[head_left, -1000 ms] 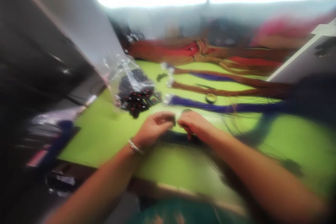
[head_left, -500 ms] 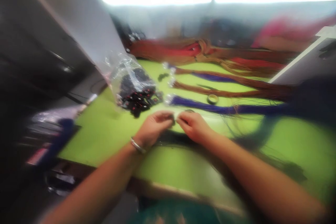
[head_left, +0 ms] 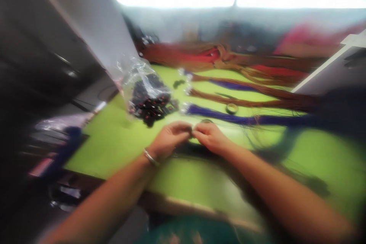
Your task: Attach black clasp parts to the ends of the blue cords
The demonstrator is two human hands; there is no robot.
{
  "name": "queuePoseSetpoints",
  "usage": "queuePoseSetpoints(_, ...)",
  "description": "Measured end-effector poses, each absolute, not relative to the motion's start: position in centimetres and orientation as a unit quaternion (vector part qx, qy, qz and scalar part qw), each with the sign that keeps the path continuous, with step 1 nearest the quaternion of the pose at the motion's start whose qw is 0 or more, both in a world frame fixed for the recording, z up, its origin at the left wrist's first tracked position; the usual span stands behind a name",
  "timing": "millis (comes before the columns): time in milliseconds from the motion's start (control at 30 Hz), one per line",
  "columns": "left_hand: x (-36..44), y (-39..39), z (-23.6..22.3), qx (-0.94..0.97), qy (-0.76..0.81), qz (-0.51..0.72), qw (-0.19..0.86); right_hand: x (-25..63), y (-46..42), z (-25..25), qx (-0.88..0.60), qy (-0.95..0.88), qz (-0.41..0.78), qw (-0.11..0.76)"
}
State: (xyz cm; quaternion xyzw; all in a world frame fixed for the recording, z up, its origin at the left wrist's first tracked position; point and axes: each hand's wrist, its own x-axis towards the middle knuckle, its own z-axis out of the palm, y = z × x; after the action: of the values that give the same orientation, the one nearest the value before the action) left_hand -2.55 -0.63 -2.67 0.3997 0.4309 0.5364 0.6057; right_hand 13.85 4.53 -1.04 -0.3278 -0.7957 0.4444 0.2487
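Note:
My left hand (head_left: 170, 137), with a metal bangle on its wrist, is closed in a pinch on a small black connector (head_left: 190, 131). Fingertip to fingertip with it, my right hand (head_left: 210, 135) is also pinched shut; whatever it grips is too small and blurred to name. Below both hands a bundle of dark wires (head_left: 194, 149) lies on the green table (head_left: 183, 177). Left of and beyond my left hand, a clear plastic bag (head_left: 137, 69) spills black connectors (head_left: 153, 109) with red bits onto the tabletop.
Purple wires (head_left: 223, 115) and brown wires (head_left: 228, 100) with white ends lie beyond my hands. A roll of tape (head_left: 231, 108) sits between them. Red and brown wire bundles (head_left: 183, 56) run along the back. A white-edged panel (head_left: 323, 61) stands at right.
My two hands have come closer together, so the gap between their fingertips has closed at the black connector. The view has shifted slightly; the things on the table stay put.

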Motion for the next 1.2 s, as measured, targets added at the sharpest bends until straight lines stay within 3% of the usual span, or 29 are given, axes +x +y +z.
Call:
queuePoseSetpoints(200, -2.9, -0.8, -2.2, 0.424, 0.439, 0.533, 0.587, 14.5, 4.8, 0.5, -0.352, -0.816, 0.423, 0.180)
queuePoseSetpoints(367, -4.0, -0.9, -1.5, 0.382, 0.500, 0.497, 0.598, 15.4, 8.3, 2.5, -0.423, -0.851, 0.275, 0.148)
queuePoseSetpoints(500, -4.7, -0.9, -1.7, 0.410, 0.520, 0.457, 0.594, 13.9, 10.9, 1.7, -0.451, -0.871, 0.188, 0.057)
queuePoseSetpoints(800, -4.5, -1.2, -1.9, 0.470, 0.497, 0.437, 0.584, 9.5, 10.8, -0.9, -0.450, -0.891, 0.048, 0.004)
queuePoseSetpoints(1000, -4.5, -1.2, -1.8, 0.439, 0.476, 0.470, 0.600, 10.2, 12.0, -0.7, -0.422, -0.904, 0.062, 0.025)
queuePoseSetpoints(1200, -3.4, -1.3, -0.7, 0.322, 0.433, 0.558, 0.630, 13.7, 10.6, 2.5, -0.442, -0.854, 0.221, 0.163)
